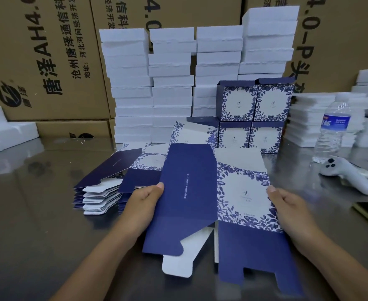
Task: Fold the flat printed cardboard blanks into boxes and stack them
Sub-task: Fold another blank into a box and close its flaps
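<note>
Far left, a white foam piece (7, 129) is lying on the steel tabletop (37, 224), w/ brown cartons (48, 51) standing behind it. Next, the pile of flat blanks (100, 187) is sitting fanned out, navy sides up. Your left hand (143, 199) is gripping the left edge of 1 blank (189, 192), thumb on top of its navy panel. You're holding that blank over the tabletop, in front of the pile, flaps pointing toward you. Your right hand (289, 206) is pinching the blank's right edge, thumb on the floral panel. Behind, 4 folded boxes (237, 103) are standing 2 on 2 against tall white foam stacks (131, 83). Far right, a water bottle (332, 131) is standing near a white controller (348, 172).
</note>
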`<move>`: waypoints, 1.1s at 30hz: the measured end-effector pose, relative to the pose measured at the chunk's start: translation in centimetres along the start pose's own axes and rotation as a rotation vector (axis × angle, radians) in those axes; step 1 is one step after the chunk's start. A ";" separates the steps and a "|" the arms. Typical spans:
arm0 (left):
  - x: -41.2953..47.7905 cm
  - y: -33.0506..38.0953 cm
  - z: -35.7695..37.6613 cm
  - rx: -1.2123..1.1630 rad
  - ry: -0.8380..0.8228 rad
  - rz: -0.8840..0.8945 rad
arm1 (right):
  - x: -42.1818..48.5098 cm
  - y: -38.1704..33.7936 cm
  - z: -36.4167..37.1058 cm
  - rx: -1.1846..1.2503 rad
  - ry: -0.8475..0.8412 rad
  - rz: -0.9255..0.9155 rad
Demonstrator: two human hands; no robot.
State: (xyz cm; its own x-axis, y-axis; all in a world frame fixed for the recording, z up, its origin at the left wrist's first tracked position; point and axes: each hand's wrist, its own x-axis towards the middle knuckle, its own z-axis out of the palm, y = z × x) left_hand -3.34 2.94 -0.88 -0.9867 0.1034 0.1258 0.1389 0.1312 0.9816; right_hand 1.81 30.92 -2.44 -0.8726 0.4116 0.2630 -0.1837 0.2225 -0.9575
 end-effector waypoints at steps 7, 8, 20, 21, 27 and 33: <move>0.0 0.7 0.2 -0.115 0.067 -0.044 | -0.5 -0.6 0.0 -0.012 -0.038 -0.004; 0.0 0.7 0.2 -0.099 0.070 -0.033 | -0.6 -0.6 0.1 -0.014 -0.033 -0.002; -0.5 0.7 0.2 -0.010 0.049 0.001 | -0.3 -0.5 0.1 0.066 0.033 0.041; -0.5 0.8 0.2 -0.026 0.054 -0.008 | -0.3 -0.5 0.1 0.061 0.029 0.034; -0.7 1.1 0.1 -0.149 0.062 -0.066 | -0.6 -0.7 0.2 0.035 0.022 0.017; -1.0 1.5 -0.1 -0.107 0.087 0.032 | -1.0 -1.3 0.4 0.110 -0.010 0.051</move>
State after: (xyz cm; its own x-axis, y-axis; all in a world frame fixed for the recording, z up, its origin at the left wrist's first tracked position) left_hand -2.13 2.96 0.48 -0.9861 0.0190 0.1651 0.1656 0.0232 0.9859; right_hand 2.70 29.87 -1.47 -0.8864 0.4112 0.2126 -0.1865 0.1031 -0.9770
